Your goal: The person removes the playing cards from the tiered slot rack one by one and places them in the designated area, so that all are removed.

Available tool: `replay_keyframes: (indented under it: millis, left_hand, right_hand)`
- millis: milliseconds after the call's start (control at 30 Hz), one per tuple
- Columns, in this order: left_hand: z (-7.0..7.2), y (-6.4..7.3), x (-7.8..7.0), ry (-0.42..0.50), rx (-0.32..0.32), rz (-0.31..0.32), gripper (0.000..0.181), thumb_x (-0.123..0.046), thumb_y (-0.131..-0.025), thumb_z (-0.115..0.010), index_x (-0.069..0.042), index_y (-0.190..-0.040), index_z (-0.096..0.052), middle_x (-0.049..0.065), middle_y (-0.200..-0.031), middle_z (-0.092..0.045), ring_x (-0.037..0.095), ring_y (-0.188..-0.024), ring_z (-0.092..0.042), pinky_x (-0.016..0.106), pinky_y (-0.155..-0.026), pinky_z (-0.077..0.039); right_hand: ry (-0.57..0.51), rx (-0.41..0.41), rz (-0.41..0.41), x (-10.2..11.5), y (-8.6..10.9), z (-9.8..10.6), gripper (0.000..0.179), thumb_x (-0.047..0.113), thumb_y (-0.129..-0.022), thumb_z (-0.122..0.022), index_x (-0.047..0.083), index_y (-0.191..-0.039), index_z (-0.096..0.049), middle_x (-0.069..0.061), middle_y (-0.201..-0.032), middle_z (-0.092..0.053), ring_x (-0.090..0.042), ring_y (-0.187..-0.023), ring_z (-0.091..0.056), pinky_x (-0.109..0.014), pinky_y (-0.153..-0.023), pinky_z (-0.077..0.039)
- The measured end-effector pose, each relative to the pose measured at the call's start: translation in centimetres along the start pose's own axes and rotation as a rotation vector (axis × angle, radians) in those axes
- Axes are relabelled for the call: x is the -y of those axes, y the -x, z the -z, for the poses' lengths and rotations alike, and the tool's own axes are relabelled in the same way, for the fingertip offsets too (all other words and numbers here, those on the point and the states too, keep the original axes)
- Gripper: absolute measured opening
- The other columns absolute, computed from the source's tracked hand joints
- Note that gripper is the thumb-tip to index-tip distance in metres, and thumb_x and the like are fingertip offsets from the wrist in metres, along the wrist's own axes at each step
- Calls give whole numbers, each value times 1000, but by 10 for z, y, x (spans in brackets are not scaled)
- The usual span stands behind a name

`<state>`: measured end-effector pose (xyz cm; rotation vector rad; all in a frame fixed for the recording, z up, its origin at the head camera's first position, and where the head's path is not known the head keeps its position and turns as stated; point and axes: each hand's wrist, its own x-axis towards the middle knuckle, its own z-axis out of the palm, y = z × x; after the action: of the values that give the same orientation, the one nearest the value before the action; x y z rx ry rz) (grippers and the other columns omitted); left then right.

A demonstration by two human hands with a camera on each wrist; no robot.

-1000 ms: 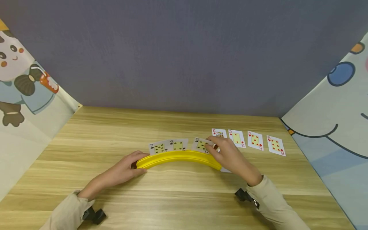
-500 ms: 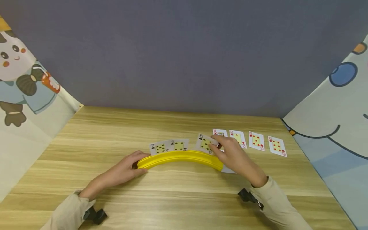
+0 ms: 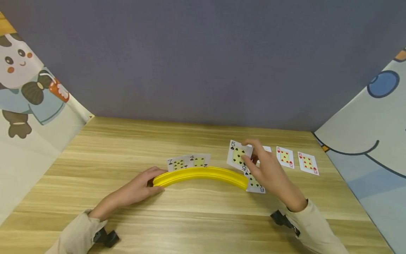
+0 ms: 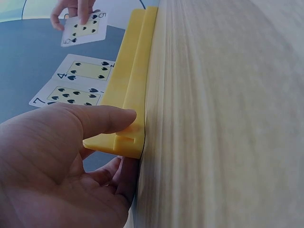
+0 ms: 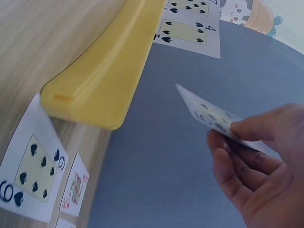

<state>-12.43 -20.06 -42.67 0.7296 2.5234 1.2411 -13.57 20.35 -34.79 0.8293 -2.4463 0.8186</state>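
Observation:
A curved yellow card holder [image 3: 200, 173] lies on the table, its left end gripped between the thumb and fingers of my left hand [image 3: 137, 187]. The seven of spades [image 3: 178, 164] and the four of spades [image 3: 199, 162] stand in its slot, left of the middle. My right hand [image 3: 269, 173] pinches the five of spades [image 3: 236, 154] between thumb and fingers. That card is raised, apart from the holder, as the right wrist view also shows. Just past the holder's right end lies the six of spades [image 5: 35, 166], partly behind my right hand in the head view.
The five of hearts [image 3: 285, 157] and another hearts card [image 3: 308, 163] lie face up at the right. A king of diamonds [image 5: 75, 190] shows in the right wrist view. One more card [image 3: 267, 149] is mostly hidden behind my right hand. A grey panel [image 3: 203, 70] rises behind the table.
My right hand has lifted the five of spades out of the holder and moved it up and to the right. More of the six of spades shows. My left hand stays on the holder.

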Motion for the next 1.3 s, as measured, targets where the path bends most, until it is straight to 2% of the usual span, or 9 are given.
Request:
replay_keyframes:
  millis: [133,200,333,467,667,800,1067,1167,1300]
  left_hand:
    - [0,0,0,8,7,2,50,-20,-95,-69,-13,-141,-54,-1,-122,-57,17,-98,-53,28,-84,-45]
    - [0,0,0,6,8,-12,49,-20,-95,-69,-12,-141,-54,0,-122,-57,17,-97,-52,28,-82,-45]
    - [0,0,-1,-3,2,-24,49,-20,-95,-69,-11,-140,-55,1,-122,-58,17,-97,-52,27,-82,-44]
    - [1,1,-1,7,6,-20,49,-20,-95,-69,-11,-141,-55,2,-122,-58,17,-97,-52,27,-82,-45]
    - [1,0,0,-1,12,-5,49,-20,-95,-69,-12,-141,-54,0,-121,-57,17,-97,-53,28,-82,-45]
    - [1,0,1,-7,7,0,50,-21,-95,-69,-12,-142,-54,-1,-122,-57,17,-97,-53,28,-83,-45]
    - [0,1,-1,3,9,6,49,-20,-95,-69,-13,-142,-54,0,-123,-57,18,-100,-53,29,-85,-45]
    - [0,1,0,-2,7,-6,49,-20,-95,-69,-11,-141,-55,2,-124,-57,18,-101,-53,29,-86,-45]
    - [0,1,-2,-9,1,-2,48,-19,-94,-69,-12,-140,-56,0,-122,-58,18,-100,-53,29,-85,-45]
  right_hand:
    - [33,-25,9,-4,4,3,36,-3,-90,-69,8,-121,-56,9,-68,-51,-5,-59,-49,-22,-49,-41]
    - [49,-39,16,-5,5,5,29,-4,-90,-69,8,-115,-60,7,-71,-56,-5,-61,-49,-22,-49,-41]
    - [94,-59,26,-6,7,9,19,-4,-89,-69,6,-105,-67,0,-84,-68,-7,-66,-53,-25,-52,-44]
    - [132,-56,-11,-7,9,14,17,-3,-89,-70,5,-104,-69,-2,-94,-70,-9,-68,-55,-29,-55,-47]
    - [137,26,-94,-13,14,23,26,-2,-82,-73,3,-106,-63,-8,-101,-67,-16,-69,-58,-31,-58,-50]
    - [153,56,-136,-21,21,29,30,-4,-81,-70,2,-110,-61,-10,-104,-65,-16,-68,-57,-27,-57,-48]
    - [182,63,-123,-39,40,40,36,-13,-80,-63,2,-113,-66,-11,-103,-67,-8,-67,-53,-26,-56,-48]
    - [172,104,-159,-46,45,45,36,-13,-80,-63,0,-113,-66,-12,-103,-67,-8,-68,-53,-26,-57,-49]
    - [150,205,-240,-53,49,51,34,-11,-81,-64,-1,-114,-66,-14,-101,-67,-10,-67,-56,-26,-56,-48]
